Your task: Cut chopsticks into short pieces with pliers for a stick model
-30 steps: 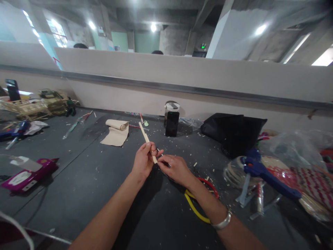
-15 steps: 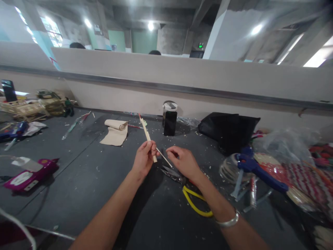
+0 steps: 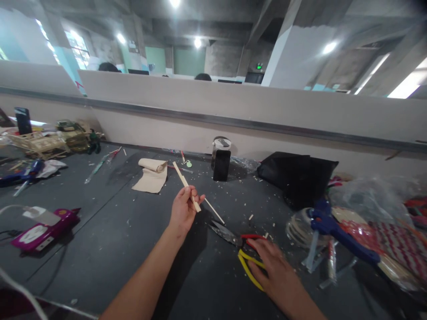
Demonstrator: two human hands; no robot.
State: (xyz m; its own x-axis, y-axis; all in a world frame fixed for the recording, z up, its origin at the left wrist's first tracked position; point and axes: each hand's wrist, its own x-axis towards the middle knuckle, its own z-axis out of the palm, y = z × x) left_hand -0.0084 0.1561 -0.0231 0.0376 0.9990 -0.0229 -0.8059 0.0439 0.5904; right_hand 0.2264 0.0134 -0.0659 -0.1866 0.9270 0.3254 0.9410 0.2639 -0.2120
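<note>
dark tabletop [image 3: 113, 240], wooden strips [image 3: 181, 176] in left hand [image 3: 183, 208], scissors [image 3: 239, 241] at right hand [image 3: 275, 271]

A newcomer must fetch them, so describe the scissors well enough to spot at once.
On the dark tabletop, find the black phone standing near the back, in the middle. Come nearer, slightly right, past a thin pale stick, to the scissors. Their metal blades and two loops, one red, one yellow, set them apart from that stick.
</note>
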